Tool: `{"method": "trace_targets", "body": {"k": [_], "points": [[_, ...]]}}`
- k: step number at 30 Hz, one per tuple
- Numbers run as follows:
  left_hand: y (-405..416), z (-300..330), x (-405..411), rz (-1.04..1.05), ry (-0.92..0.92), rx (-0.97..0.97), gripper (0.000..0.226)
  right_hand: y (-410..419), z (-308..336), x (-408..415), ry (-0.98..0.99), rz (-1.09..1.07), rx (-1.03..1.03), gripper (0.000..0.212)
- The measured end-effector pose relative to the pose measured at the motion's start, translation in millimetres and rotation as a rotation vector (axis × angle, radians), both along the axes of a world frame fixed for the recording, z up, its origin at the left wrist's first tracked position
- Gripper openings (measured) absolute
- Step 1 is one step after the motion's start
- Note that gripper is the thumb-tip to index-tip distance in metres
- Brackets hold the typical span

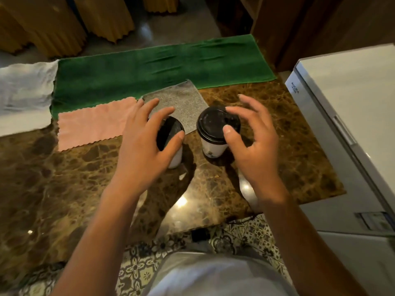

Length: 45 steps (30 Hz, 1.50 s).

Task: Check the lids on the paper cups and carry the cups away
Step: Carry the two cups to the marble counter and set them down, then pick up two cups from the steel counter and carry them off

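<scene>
Two white paper cups with black lids stand upright on a brown marble counter [64,178]. The left cup [176,154] is half hidden by my left hand [145,142], whose spread fingers curve over its black lid [168,131]; the thumb touches the lid's rim. The right cup [213,147] carries a black lid [213,122] in full view. My right hand [250,139] hovers at its right side with fingers apart, thumb tip at the lid's near edge. Neither cup is lifted.
Behind the cups lie a grey cloth [181,101], a pink cloth [94,122], a large green towel [149,67] and a white cloth [23,86]. A white fridge [350,116] stands close on the right. Patterned floor tiles [245,233] show below the counter's near edge.
</scene>
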<state>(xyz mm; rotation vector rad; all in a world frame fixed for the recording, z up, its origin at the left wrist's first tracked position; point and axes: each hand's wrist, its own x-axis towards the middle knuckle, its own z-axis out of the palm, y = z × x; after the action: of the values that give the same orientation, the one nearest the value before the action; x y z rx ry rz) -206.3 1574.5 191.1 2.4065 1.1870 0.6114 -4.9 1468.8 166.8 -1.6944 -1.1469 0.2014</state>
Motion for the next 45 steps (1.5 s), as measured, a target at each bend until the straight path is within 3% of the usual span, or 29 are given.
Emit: {"method": "trace_targets", "body": {"k": [5,9,16,25,31,45], "points": [[-19.3,9.4,5.2,0.139,-0.135,0.122,0.045,-45.5,2.9,9.9,-0.036,-0.104,-0.007,0.030],[-49.2,15.4,24.6,0.089,-0.140,0.154,0.042,-90.1,0.6,24.1,-0.052,-0.303,0.000,0.038],[-145.2,6.7,106.6,-0.217,-0.136,0.130,0.043,-230.0,-4.4,53.9,-0.067,-0.511,-0.066,0.043],[-362.7,-22.0,200.0,-0.656,-0.135,0.074,0.050,-469.1,-1.4,60.9,-0.116,-0.831,-0.079,0.043],[-487.2,-42.0,232.5,-0.971,-0.067,0.011,0.055,-605.3,-16.4,35.5,-0.019,-1.063,-0.115,0.045],[-667.2,-77.7,331.8,-1.426,0.048,-0.109,0.056,-767.2,-40.9,24.4,0.128,-1.529,-0.138,0.043]]}}
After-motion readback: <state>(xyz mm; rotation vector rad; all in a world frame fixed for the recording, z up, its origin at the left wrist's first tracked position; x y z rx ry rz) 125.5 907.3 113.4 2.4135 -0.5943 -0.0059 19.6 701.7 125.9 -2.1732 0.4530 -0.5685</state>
